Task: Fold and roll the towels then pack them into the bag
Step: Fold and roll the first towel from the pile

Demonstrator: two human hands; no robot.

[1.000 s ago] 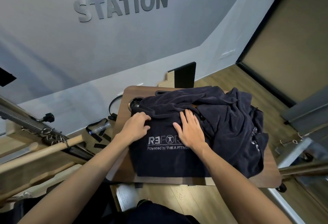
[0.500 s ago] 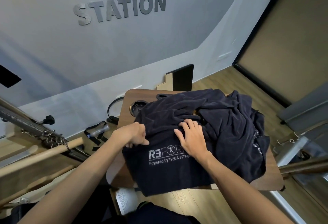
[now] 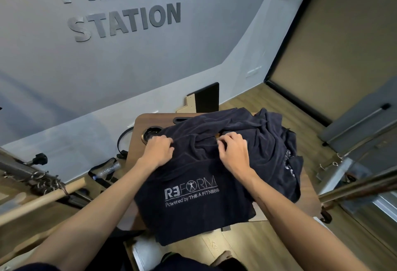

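While your forearms reach out over the near edge of the desk (image 3: 309, 187), the front flap of the dark navy towel (image 3: 193, 212) hangs off that edge toward you, its white "REFORM" logo (image 3: 191, 188) lying just nearer than your two hands and between your wrists. Your left hand (image 3: 158, 151) sits on the towel with its fingers curled, pinching a fold of the cloth. Your right hand (image 3: 233, 150), just beside it and level with it, has its fingers bent into the bunched fabric, gripping it too. To the right of your right hand the rest of the towel pile (image 3: 277, 139) lies crumpled and spills over the desk's right side. Just beyond your left hand a round cup recess (image 3: 150, 133) in the wooden top is partly covered by cloth. Farther off, past both hands, a black panel (image 3: 207, 97) leans at the wall, and grey raised letters (image 3: 126, 22) read "PILATES STATION" above it.
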